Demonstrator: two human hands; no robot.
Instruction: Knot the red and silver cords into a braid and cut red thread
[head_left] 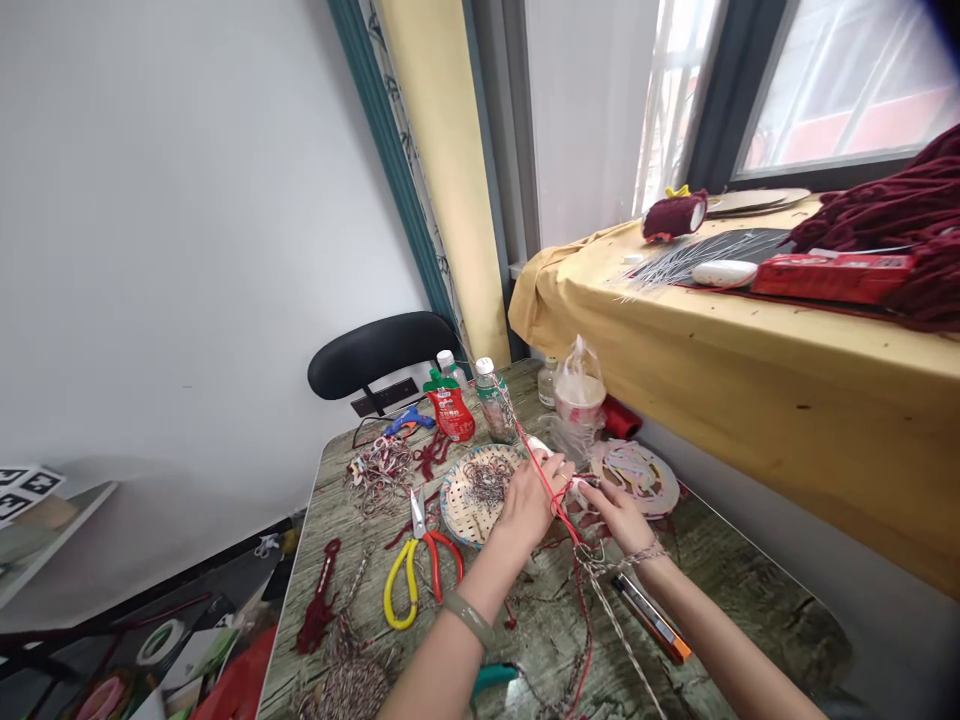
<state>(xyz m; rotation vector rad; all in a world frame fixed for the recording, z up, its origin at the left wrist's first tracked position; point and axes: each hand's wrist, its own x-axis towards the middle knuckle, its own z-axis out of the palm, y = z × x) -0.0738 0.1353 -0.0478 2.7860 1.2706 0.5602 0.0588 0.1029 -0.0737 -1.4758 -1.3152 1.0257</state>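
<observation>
My left hand (529,503) and my right hand (616,512) meet over the middle of the table, both pinching a red cord (541,475) that runs up and back toward the bottles. Red and grey cords (592,600) trail down from my hands across the tabletop, and some loop over my right wrist. A small white piece sits between my fingertips; I cannot tell what it is. A round woven tray (459,492) holding tangled cord lies just left of my left hand. A green bangle (469,616) circles my left wrist.
Yellow and red scissors (415,563) lie left of my forearm. A red pouch (451,408), clear bottles (495,402), a bagged cup (578,392) and a blue glue gun (406,422) stand at the back. A round pastel coil (639,476), an orange-black pen (649,620), a black chair (379,352) and a yellow-draped ledge (750,380) surround them.
</observation>
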